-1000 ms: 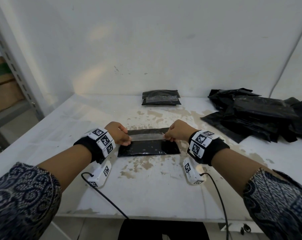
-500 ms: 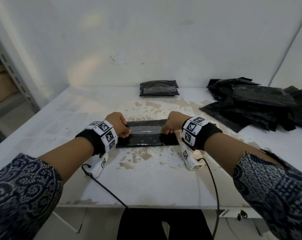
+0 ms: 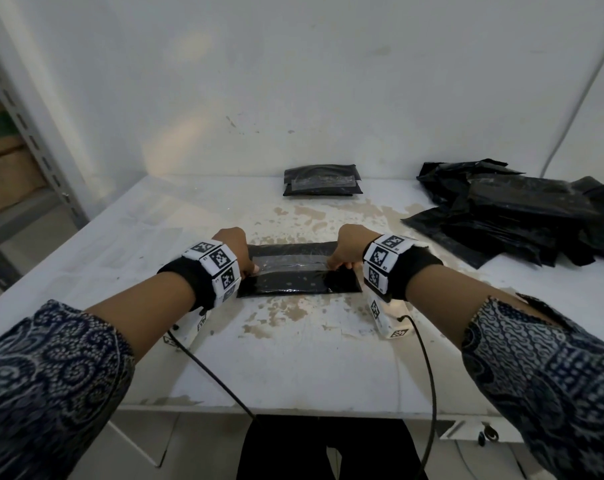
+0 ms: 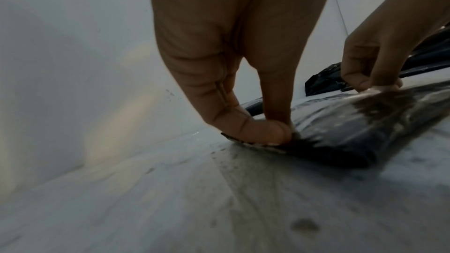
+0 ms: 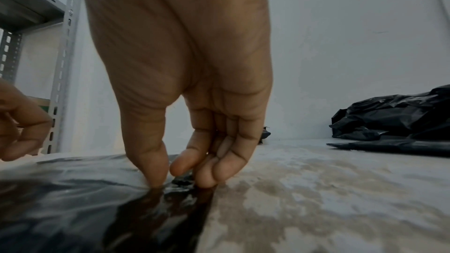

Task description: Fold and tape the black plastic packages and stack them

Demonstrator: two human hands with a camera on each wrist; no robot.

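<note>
A folded black plastic package point(image 3: 298, 284) lies flat on the white table point(image 3: 293, 368) in front of me. A strip of clear tape point(image 3: 290, 266) runs lengthwise across its top. My left hand point(image 3: 252, 270) pinches the tape's left end between thumb and forefinger point(image 4: 263, 132), down at the package's left edge point(image 4: 340, 134). My right hand point(image 3: 335, 266) pinches the right end, thumb and fingertips point(image 5: 155, 172) pressing onto the package point(image 5: 73, 199). A taped, folded package point(image 3: 322, 180) lies at the back of the table.
A loose pile of unfolded black bags point(image 3: 522, 216) fills the right side of the table. A grey metal shelf point(image 3: 34, 150) stands to the left. The white wall rises right behind the table. Cables point(image 3: 428, 375) hang from my wrists over the front edge.
Both hands have lowered the stretched tape onto the package, a little nearer its middle. They stay at its two ends. The package has not moved.
</note>
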